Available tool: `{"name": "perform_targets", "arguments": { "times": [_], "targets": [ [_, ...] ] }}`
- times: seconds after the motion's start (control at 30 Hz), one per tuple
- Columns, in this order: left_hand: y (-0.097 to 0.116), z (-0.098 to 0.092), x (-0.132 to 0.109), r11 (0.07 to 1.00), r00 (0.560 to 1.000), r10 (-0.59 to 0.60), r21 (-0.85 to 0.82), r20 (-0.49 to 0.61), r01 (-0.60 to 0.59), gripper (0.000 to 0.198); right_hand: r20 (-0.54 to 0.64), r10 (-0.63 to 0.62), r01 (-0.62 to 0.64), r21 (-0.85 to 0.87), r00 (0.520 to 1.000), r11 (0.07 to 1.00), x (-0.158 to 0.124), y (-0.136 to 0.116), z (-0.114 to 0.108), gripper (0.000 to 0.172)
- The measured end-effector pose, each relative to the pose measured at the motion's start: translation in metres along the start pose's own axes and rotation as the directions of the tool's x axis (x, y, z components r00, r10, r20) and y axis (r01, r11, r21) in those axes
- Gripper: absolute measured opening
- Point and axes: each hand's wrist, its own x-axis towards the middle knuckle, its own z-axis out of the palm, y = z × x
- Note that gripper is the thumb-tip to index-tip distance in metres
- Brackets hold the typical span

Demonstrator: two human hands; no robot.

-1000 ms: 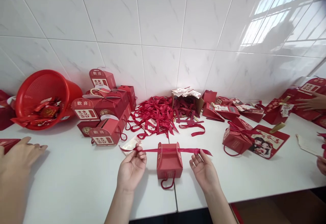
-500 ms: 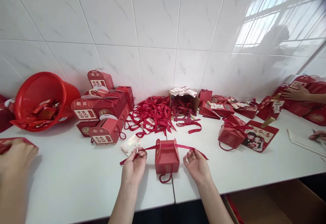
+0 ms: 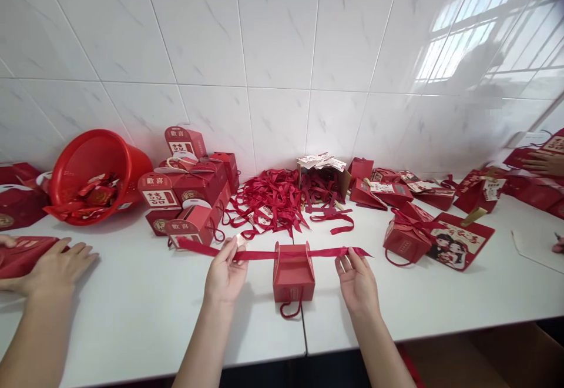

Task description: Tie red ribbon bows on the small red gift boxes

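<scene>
A small red box (image 3: 294, 275) stands upright on the white table, its cord handle hanging at the front. A red ribbon (image 3: 264, 255) runs across the box's top and out to both sides. My left hand (image 3: 227, 273) pinches the ribbon left of the box, its loose end reaching further left. To the right of the box, my right hand (image 3: 356, 276) holds the other end between thumb and fingers. A pale card (image 3: 240, 240) shows partly behind my left hand.
Behind lie a ribbon heap (image 3: 275, 197) and a carton of tags (image 3: 324, 179). Stacked boxes (image 3: 194, 185) and a tipped red bucket (image 3: 126, 167) are left; a tied box (image 3: 406, 238) and picture card (image 3: 458, 244) right. Other people's hands (image 3: 55, 267) work at both sides.
Both my hands have moved slightly up and apart, and the ribbon is straighter, with a longer end at left. The view has shifted left. The neighbour's hand at left now shows spread fingers.
</scene>
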Motion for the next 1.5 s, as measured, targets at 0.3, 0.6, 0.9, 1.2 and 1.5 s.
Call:
{"name": "perform_targets", "arguments": {
  "times": [0.3,0.6,0.9,1.2,1.5],
  "targets": [
    [-0.027,-0.04,0.016,0.997,0.987,-0.04,-0.077,-0.155,0.028,0.026,0.002,0.072,-0.072,-0.026,0.997,0.997,0.0,0.015,-0.021,0.017],
    [-0.009,-0.034,0.013,0.975,0.971,0.221,0.027,-0.086,-0.22,0.018,-0.023,-0.053,0.052,-0.036,0.998,0.998,-0.004,0.003,-0.011,0.022],
    [0.017,0.018,-0.001,0.777,0.827,0.47,0.3,0.308,-0.553,0.023,0.282,-0.48,0.547,-0.251,0.83,0.798,-0.004,-0.038,0.05,0.023],
    [0.013,0.046,-0.009,0.552,0.761,0.443,0.524,0.474,-0.648,0.032,0.483,-0.514,0.698,-0.37,0.708,0.613,-0.007,-0.05,0.077,0.023],
    [0.005,0.085,-0.024,0.503,0.725,0.331,0.537,0.604,-0.677,0.031,0.716,-0.269,0.693,-0.398,0.645,0.601,-0.023,-0.047,0.119,0.022]
  ]
}}
